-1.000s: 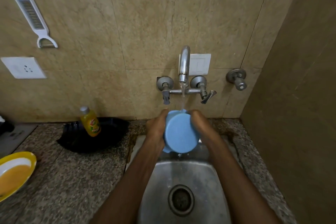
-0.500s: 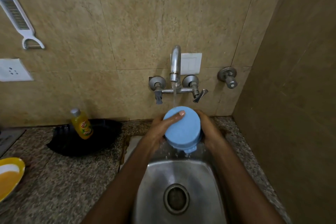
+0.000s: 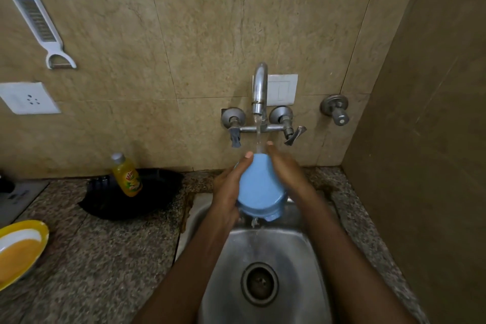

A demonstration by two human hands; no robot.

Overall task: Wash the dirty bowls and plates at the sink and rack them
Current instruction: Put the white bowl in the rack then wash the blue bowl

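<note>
holding the blue bowl up on edge between both hands, the person has it directly under the tap, its flat base turned toward the camera and its rim facing the back wall; the thin water stream lands at the bowl's top edge and drips off the lower rim into the sink. the left hand grips the bowl's left side, thumb laid up across the base with its tip near the top edge, the other fingers out of sight behind the bowl. the right hand lies against the right side, one straight digit pointing up just beside the stream; whether its remaining fingers curl round the rim i cannot tell. the bowl hangs over the sink's far rim, just below the tap's two handles and close to the wall, so little room shows behind it, while bare steel shows between the forearms down to the drain. past the sink's right edge only a narrow strip of granite counter runs before the brown side wall. to the left the counter is wider: a black tray sits against the back wall near the sink's left rim, with a yellow soap bottle upright at its left part, and a yellow plate lies well apart at the left edge of view, partly cut off
</note>
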